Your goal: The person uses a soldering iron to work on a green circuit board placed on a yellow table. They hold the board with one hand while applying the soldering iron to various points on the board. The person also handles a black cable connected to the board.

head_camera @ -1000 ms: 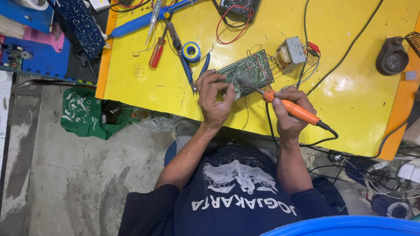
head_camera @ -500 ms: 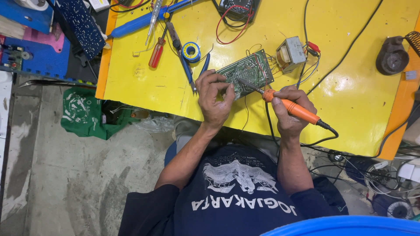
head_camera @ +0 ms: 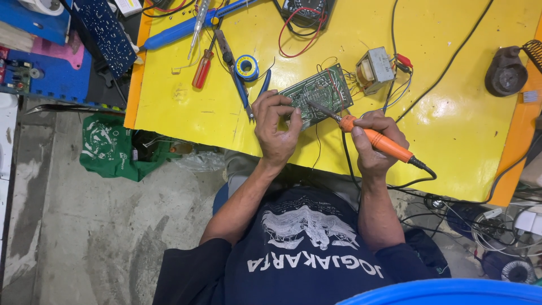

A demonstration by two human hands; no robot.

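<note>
The right hand (head_camera: 377,142) is gripping the orange-handled soldering iron (head_camera: 372,137) — its long axis pointing to ten o'clock onto the green circuit board (head_camera: 319,93) on the yellow desk (head_camera: 463,124). The left hand (head_camera: 275,125) — fingers closed — is pinching the board's near edge.

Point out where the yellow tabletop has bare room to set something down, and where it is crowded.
Bare yellow table lies right of the right hand, between the orange soldering iron and the dark round stand. A smaller bare patch sits left of the left hand, below the red screwdriver. Crowded: around the green circuit board, transformer and blue-handled pliers.
</note>
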